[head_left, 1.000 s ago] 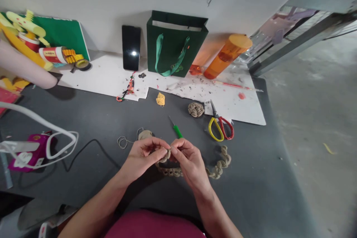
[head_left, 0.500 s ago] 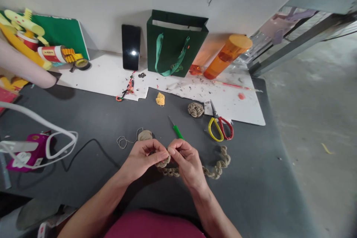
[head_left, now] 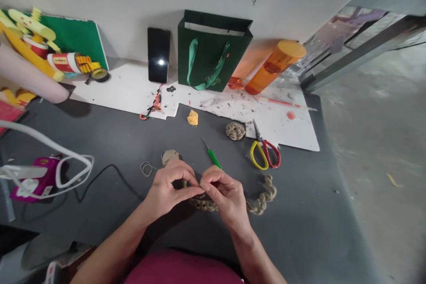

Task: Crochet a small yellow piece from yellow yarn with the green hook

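Observation:
A long crocheted strip (head_left: 262, 202) in olive-beige yarn curls over the dark table beneath both hands. My left hand (head_left: 171, 186) pinches the strip's near end, which is mostly hidden by the fingers. Thumb and forefinger of my right hand (head_left: 224, 191) press together at the same spot, touching the left fingertips; whatever they grip is too small to make out. Just beyond the hands lie a ball of beige yarn (head_left: 170, 156) with a loose tail and a green-handled crochet hook (head_left: 214, 158). Farther right are a coiled crocheted rosette (head_left: 235, 131) and scissors (head_left: 265, 153) with one yellow and one red handle.
A dark green paper bag (head_left: 213, 53), a phone (head_left: 159, 55) and an orange bottle (head_left: 275, 66) stand along the wall. A yellow crocheted piece (head_left: 193, 117) lies mid-table. At left are a white cable (head_left: 43, 135) and a purple box (head_left: 40, 182).
My left hand has turned slightly, with its fingers more arched, and less of the held crochet shows. Both hands stay together at the fingertips. The view has shifted a little.

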A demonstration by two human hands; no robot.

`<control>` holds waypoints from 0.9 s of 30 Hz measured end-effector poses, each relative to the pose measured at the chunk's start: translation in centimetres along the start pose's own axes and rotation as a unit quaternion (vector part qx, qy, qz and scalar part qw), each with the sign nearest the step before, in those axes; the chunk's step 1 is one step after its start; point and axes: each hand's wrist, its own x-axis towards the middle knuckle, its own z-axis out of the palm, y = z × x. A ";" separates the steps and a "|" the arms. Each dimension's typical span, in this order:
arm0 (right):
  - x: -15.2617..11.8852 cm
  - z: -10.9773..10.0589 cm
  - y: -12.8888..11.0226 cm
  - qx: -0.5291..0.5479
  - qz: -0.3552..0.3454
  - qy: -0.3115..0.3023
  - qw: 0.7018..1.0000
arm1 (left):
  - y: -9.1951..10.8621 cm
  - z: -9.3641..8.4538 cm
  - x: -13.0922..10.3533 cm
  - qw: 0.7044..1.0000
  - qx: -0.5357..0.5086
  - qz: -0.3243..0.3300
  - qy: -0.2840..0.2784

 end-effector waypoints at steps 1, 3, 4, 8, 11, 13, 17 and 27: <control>0.0 0.0 -0.1 -0.010 -0.004 0.000 1.000 | 0.0 0.1 0.0 1.000 0.013 0.010 0.009; 0.0 0.0 -0.2 -0.034 -0.018 -0.004 0.999 | -0.1 0.1 0.0 0.999 0.036 0.026 0.027; 0.0 0.0 -0.3 -0.046 -0.026 -0.007 0.999 | -0.1 0.2 0.0 0.998 0.044 0.028 0.035; 0.0 0.0 -0.5 -0.074 -0.050 -0.025 0.996 | 0.2 0.2 0.2 0.998 0.038 -0.010 0.052; -0.1 0.0 -0.3 -0.100 -0.072 -0.034 0.992 | 0.3 0.2 0.2 0.996 0.005 -0.071 0.045; -0.1 0.1 -0.1 -0.121 -0.091 -0.028 0.988 | 0.3 0.4 0.2 0.994 -0.016 -0.104 0.042; -0.3 0.3 0.1 -0.126 -0.076 -0.004 0.989 | 0.1 0.6 0.2 0.986 -0.049 -0.153 0.046; -0.4 0.5 0.5 0.001 0.076 0.064 0.995 | 0.7 0.6 0.4 0.956 -0.144 -0.252 0.048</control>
